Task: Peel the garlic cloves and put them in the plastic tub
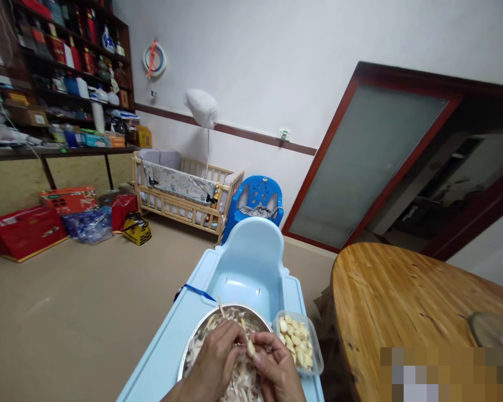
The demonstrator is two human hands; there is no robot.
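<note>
Both my hands meet over a round metal bowl [193, 341] full of pale garlic skins. My left hand [216, 357] and my right hand [276, 365] pinch a single garlic clove [250, 347] between their fingertips. Just right of the bowl sits a clear plastic tub [314, 340] holding several peeled cloves [295, 338]. Bowl and tub rest on the tray of a light blue child's high chair [251, 262].
A round wooden table [402, 301] stands close on the right. Further back are a wooden baby crib [184, 192], a blue plastic chair [257, 195], red boxes [25, 226] on the floor and a stocked shelf [67, 67] at left.
</note>
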